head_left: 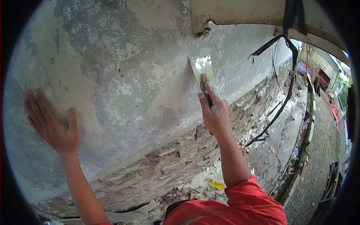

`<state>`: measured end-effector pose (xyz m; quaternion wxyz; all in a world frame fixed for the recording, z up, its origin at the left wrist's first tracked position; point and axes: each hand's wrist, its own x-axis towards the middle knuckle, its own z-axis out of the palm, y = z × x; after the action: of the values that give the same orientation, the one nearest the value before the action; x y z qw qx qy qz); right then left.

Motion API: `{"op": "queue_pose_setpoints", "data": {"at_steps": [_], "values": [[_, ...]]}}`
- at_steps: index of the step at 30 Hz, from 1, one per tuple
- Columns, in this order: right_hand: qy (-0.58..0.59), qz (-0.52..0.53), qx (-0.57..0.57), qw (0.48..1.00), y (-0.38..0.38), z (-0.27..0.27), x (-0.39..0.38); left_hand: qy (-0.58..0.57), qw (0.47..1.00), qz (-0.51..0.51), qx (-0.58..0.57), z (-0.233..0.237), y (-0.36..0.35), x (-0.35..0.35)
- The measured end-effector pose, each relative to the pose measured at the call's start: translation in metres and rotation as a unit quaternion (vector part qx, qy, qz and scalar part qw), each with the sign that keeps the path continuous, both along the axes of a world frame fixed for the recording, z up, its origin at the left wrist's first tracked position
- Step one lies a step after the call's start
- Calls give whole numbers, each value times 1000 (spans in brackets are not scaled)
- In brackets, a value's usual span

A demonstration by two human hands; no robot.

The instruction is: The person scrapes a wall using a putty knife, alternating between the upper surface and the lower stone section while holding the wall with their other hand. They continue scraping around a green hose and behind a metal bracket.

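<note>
A weathered wall [127, 75] with flaking grey and cream paint fills the left and middle of the view. My right hand [216, 112] grips a putty knife [201, 67] by its dark handle, index finger stretched along toward the blade. The wide metal blade points up, its edge right at the wall's surface. Over on the left, my left hand [56, 129] lies flat against a cream patch of the wall, fingers and thumb spread, holding nothing. White flecks of dust dot both hands and forearms.
Along the wall's foot runs a band of rough stone cladding [180, 150]. Black cables [290, 86] dangle on the right from below a pale overhanging panel [240, 11]. A yellow leaf [216, 185] lies on the debris-strewn ground. Farther right stretches a brick-paved path [318, 150].
</note>
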<state>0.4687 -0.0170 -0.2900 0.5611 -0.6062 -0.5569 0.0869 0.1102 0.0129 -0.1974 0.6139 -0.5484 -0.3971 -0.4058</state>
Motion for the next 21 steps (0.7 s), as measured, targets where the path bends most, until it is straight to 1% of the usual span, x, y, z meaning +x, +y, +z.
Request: {"op": "queue_pose_setpoints", "data": {"at_steps": [1, 3, 4, 5, 6, 7, 9, 10, 11, 12, 13, 15, 17, 19, 20, 21], "values": [[0, 0, -2, 1000, -2, -4, 2, 0, 1000, 0, -2, -1, 0, 1], [-16, 0, -54, 998, -9, -25, 2, 8, 1000, -4, -1, 0, -1, 1], [-14, 2, -55, 998, -12, -53, 1, 11, 1000, -2, -2, 0, -2, 1], [-26, 3, 12, 1000, -11, -90, 1, 7, 1000, -5, -1, 0, -2, 3], [-40, 5, 76, 996, -14, -93, -2, 1, 1000, -6, -2, -1, -2, 3], [-43, 10, 76, 996, -10, -90, 1, -3, 1000, -2, -2, -2, -1, 2], [14, 11, 19, 1000, -1, -83, 11, 6, 1000, 9, 11, -1, 2, 0], [15, -20, -30, 999, 0, -50, 9, 9, 1000, 13, 1, -2, 2, -1], [18, -16, 2, 1000, 8, -29, 11, 11, 1000, 10, 5, -2, 3, -1], [50, -12, -14, 999, 9, -6, 10, 11, 1000, 7, 10, -2, 3, -2], [25, -11, 31, 999, 14, 1, 12, 8, 1000, 14, 5, -3, 4, -2], [3, 0, 71, 997, 13, -5, 6, 5, 1000, -11, 7, -3, 3, -1], [-38, 28, 138, 989, 16, -65, -3, 1, 1000, -13, -1, -4, 2, -2], [-74, 72, 4, 995, -17, -108, -24, -10, 1000, -16, 0, -5, 3, 0], [-92, 71, 26, 993, -26, -125, -33, -21, 1000, -21, -9, -5, 2, 2], [-109, 70, 49, 990, -28, -126, -42, -32, 999, -25, -16, -5, 1, 2]]}}
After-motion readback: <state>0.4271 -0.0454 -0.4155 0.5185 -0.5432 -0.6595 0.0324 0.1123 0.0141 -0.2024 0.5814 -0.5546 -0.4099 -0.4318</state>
